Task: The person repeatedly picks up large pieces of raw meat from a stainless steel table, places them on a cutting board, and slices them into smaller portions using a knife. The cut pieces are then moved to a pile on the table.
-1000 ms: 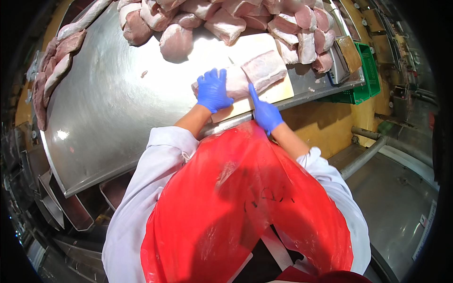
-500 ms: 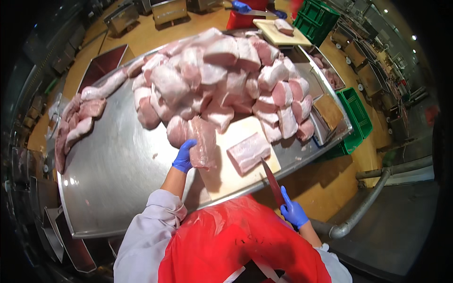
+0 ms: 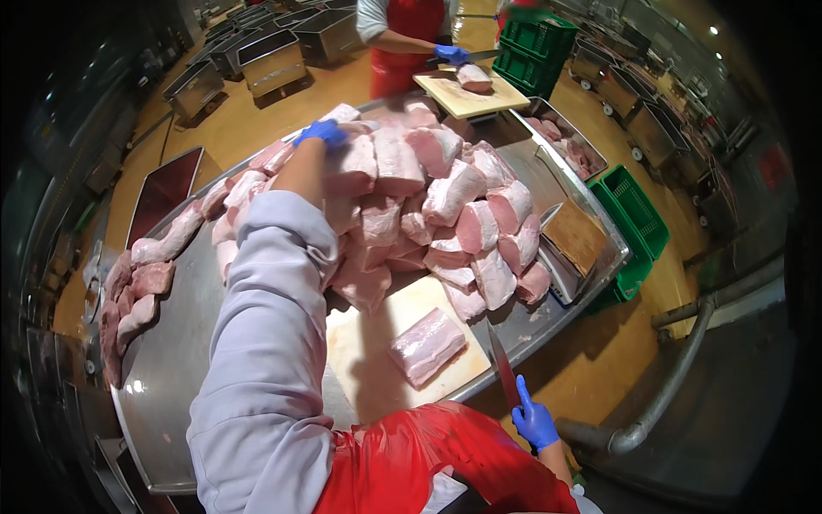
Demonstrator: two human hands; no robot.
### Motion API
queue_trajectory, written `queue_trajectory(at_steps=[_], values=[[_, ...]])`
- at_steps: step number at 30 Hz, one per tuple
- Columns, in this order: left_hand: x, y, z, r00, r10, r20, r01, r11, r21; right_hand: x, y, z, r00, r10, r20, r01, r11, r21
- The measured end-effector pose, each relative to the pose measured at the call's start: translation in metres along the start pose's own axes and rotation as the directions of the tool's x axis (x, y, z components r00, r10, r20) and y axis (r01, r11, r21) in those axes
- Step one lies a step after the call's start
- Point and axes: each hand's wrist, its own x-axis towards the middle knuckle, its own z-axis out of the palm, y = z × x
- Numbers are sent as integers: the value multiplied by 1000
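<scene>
My left hand (image 3: 322,133), blue-gloved and smeared by motion, reaches across to the far side of a heaped pile of raw meat pieces (image 3: 398,163). It is against the pale pieces there; its fingers are too blurred to tell whether they grip one. My right hand (image 3: 535,421), gloved in blue, is closed around the handle of a knife (image 3: 504,368), index finger along it. The blade points up and away, just off the right corner of a white cutting board (image 3: 347,343). A rectangular cut of meat (image 3: 428,347) lies flat on that board.
The steel table (image 3: 175,377) carries longer meat strips (image 3: 141,295) at its left edge. Across it, a co-worker's gloved hand (image 3: 451,55) holds a knife over another cutting board (image 3: 467,101). Green crates (image 3: 629,214) stand beyond the right edge, and a metal bin (image 3: 167,193) at far left.
My left hand has gone from holding a meat piece beside the cutting board to the pile's far side. The knife stays in my right hand. The view has shifted, showing more of the co-worker.
</scene>
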Motion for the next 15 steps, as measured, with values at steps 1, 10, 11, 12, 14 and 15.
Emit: queue_trajectory(at_steps=[1, 10, 11, 12, 14, 15], values=[[22, -43, 11, 999, 1, -43, 4, 994, 111, 7, 5, 1, 999, -44, 1, 44, 999, 0], [-230, 28, 86, 608, 602, -517, -760, 630, -160, -8, 32, -9, 992, 119, -52, -100, 956, 274], [-278, 31, 128, 546, 705, -454, -829, 534, -168, 1, 31, -12, 993, 106, -56, -82, 943, 322], [-347, 51, 169, 669, 632, -392, -728, 448, -520, 8, 29, -16, 994, 60, -92, -28, 951, 308], [-431, 79, 216, 746, 666, 6, -637, 716, -286, 25, 24, -22, 993, 39, -115, 7, 926, 376], [-443, 88, 229, 766, 643, 17, -629, 754, -189, 31, 21, -25, 991, 40, -128, 16, 912, 409]])
